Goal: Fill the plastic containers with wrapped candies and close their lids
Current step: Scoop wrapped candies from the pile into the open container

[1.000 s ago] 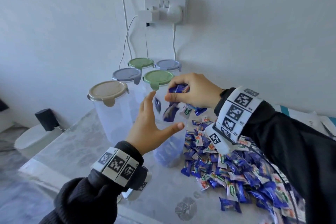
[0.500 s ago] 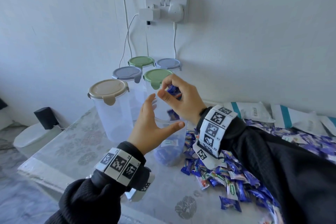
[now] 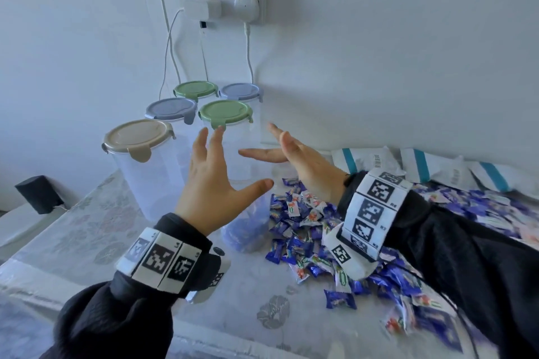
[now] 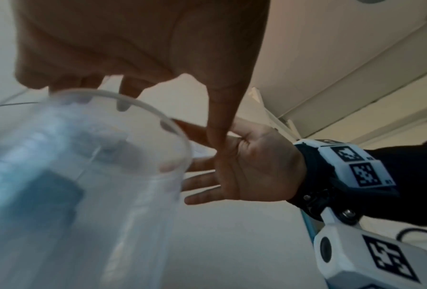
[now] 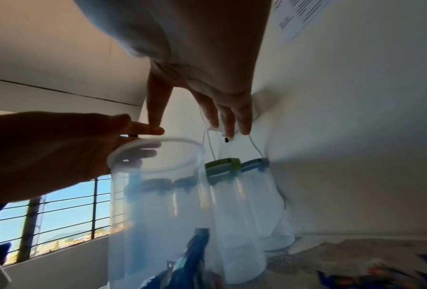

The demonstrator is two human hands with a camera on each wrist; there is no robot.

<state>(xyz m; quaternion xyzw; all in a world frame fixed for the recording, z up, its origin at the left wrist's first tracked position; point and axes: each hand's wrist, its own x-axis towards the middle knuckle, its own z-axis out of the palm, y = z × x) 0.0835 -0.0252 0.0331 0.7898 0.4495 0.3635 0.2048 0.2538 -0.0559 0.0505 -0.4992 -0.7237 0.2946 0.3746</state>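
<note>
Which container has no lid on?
The clear container between the hands, with candies at its bottom; the five behind it carry beige, blue or green lids.

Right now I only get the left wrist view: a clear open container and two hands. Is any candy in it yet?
Observer: Yes, the head view shows blue candies low in the open container, far from full.
Operator: Where is the rest?
Observer: A loose pile lies on the table, right of that container.
Operator: Other containers?
Observer: Five lidded containers stand behind it, lids on.
</note>
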